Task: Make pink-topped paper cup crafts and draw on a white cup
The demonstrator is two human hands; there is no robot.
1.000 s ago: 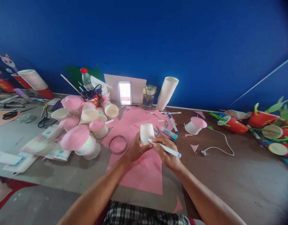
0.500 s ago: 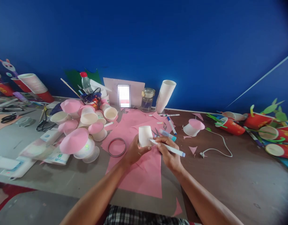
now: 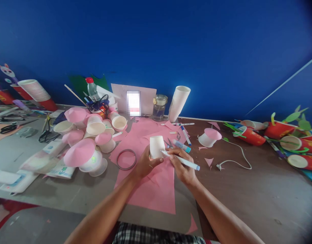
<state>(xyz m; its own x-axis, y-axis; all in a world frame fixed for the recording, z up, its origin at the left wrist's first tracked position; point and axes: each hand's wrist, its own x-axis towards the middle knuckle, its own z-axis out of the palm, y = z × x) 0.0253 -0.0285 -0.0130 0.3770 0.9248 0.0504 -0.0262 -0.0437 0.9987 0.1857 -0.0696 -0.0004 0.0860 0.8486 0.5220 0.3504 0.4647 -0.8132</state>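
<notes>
Head view: left hand (image 3: 145, 165) grips an upturned white paper cup (image 3: 156, 146) above pink paper (image 3: 151, 189) on the counter (image 3: 247, 193), steadying it while right hand (image 3: 182, 168) pinches a marker (image 3: 181, 160), tip touching the cup.

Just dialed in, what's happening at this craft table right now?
A person holds a white paper cup upside down in the left hand and presses the tip of a marker, gripped in the right hand, against its side. Both hands hover over pink paper sheets on the table. A heap of pink-topped cups lies to the left, a stack of white cups behind.
</notes>
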